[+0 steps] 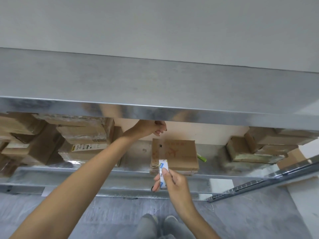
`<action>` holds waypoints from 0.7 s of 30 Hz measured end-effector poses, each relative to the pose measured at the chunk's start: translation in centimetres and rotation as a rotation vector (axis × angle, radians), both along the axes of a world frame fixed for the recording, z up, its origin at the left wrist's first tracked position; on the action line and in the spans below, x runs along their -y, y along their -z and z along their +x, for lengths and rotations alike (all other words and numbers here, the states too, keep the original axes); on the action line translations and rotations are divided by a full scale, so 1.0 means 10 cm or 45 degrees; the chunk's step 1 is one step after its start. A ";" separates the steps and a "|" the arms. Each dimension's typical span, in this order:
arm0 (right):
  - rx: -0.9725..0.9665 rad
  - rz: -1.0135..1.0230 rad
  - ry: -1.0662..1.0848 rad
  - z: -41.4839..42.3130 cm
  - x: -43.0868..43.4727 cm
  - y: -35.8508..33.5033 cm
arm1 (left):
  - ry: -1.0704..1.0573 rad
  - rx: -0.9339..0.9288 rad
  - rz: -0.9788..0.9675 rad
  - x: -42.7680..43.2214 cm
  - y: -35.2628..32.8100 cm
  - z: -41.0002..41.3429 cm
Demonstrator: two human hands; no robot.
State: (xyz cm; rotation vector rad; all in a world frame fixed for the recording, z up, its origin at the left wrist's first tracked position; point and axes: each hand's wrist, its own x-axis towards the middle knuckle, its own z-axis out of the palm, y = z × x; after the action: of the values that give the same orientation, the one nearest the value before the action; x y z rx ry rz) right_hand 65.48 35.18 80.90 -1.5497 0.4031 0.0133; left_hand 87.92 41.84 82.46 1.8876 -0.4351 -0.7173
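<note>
White with blue patches, the small box [163, 167] stands on end in my right hand [174, 185]. My thumb lies along its near face and my fingers curl round behind the lower half. That leaves the top end free, which I judge is the end meant to lead onto the shelf. Just beyond my fingertips is a brown carton [177, 154] with red print, sitting on the lower shelf [134, 171], and the box's upper end overlaps its front edge from where I look.

My left hand [151, 129] is up and farther in, at the front lip of the upper shelf [172, 112]. The lip hides the top of the hand. The fingers look curled, but I cannot tell whether they grip the lip or only rest against it. I take it to be a steadying hold while I lean in.

Right of the carton, past my right hand, lies a slim green thing [202, 158]. Stacked cartons [82, 133] crowd the shelf left of my left forearm, which is probably why I aim for the gap in the middle.
</note>
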 end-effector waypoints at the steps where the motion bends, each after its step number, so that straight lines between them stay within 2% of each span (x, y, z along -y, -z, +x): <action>1: -0.036 0.025 -0.009 0.02 0.00 0.00 | -0.023 0.023 -0.004 0.00 0.04 -0.01; 10: -0.289 0.099 0.070 0.25 0.00 0.09 | -0.100 0.198 -0.016 0.03 0.50 0.03; 15: -0.445 0.119 0.113 0.25 -0.04 0.22 | -0.083 0.349 0.097 0.04 0.63 0.09; 21: -0.489 0.078 0.118 0.33 -0.01 0.20 | -0.165 0.252 0.093 0.09 0.76 0.13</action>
State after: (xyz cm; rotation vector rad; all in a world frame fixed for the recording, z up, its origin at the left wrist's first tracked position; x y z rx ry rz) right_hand 68.76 35.27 78.91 -1.4658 0.7704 0.2523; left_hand 89.26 40.99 74.90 2.0443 -0.4111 -0.4680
